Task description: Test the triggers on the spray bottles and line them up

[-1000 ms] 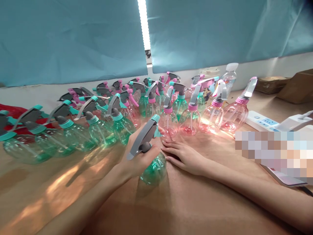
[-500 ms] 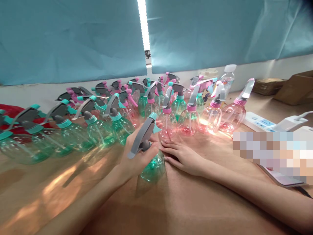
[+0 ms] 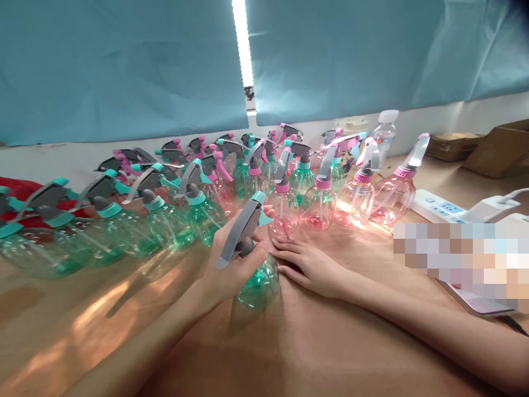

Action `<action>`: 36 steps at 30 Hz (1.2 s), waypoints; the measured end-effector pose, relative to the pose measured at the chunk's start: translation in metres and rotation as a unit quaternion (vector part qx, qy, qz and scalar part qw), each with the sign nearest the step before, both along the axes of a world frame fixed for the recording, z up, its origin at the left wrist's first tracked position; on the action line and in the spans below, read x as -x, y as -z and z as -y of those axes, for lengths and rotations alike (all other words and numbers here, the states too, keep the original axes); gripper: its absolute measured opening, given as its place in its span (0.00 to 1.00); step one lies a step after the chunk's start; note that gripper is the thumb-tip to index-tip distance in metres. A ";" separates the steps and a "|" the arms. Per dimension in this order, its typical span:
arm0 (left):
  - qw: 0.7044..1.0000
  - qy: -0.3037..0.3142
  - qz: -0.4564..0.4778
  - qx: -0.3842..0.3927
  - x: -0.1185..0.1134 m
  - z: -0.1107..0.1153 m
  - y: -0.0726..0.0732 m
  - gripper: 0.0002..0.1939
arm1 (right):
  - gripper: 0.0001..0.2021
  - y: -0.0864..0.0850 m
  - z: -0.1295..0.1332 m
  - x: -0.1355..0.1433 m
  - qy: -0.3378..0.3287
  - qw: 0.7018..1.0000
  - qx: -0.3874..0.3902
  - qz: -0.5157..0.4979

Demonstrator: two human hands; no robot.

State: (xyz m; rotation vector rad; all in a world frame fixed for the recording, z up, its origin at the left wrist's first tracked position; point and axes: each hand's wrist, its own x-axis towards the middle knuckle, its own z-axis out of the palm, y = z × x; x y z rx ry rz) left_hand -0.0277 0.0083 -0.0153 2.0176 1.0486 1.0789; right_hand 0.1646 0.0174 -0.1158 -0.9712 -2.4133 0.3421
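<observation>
A green spray bottle [image 3: 259, 284] with a grey and teal trigger head stands on the wooden table [image 3: 330, 342], near the middle of the view. My left hand [image 3: 231, 253] is wrapped round its neck, below the spray head, and hides the collar. Just to the right, my right hand [image 3: 312, 267] lies palm down on the table with its fingers spread, holding nothing. Its fingertips are close to the green bottle and to a clear pink spray bottle [image 3: 283, 215] behind them. A second pink spray bottle [image 3: 318, 208] stands beyond my right hand.
Several green spray bottles [image 3: 165, 223] line the left, with more green and pink ones behind. On the right are a white power strip [image 3: 433, 205] with plugs, a phone-like device [image 3: 479, 303] partly blurred out, and a cardboard box [image 3: 500, 149]. A capped clear bottle [image 3: 384, 135] stands behind.
</observation>
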 end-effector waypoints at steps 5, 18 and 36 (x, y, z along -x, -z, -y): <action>1.000 -0.004 0.000 -0.003 0.000 0.000 0.000 0.22 | 0.21 0.000 0.000 0.000 -0.001 1.000 0.001 0.002; 0.999 0.005 0.007 -0.037 -0.002 0.000 -0.002 0.19 | 0.21 -0.002 0.001 0.000 -0.002 1.000 0.017 0.016; 0.998 -0.031 -0.057 -0.018 0.002 0.003 -0.007 0.04 | 0.20 -0.003 0.001 -0.001 -0.009 1.000 0.022 -0.001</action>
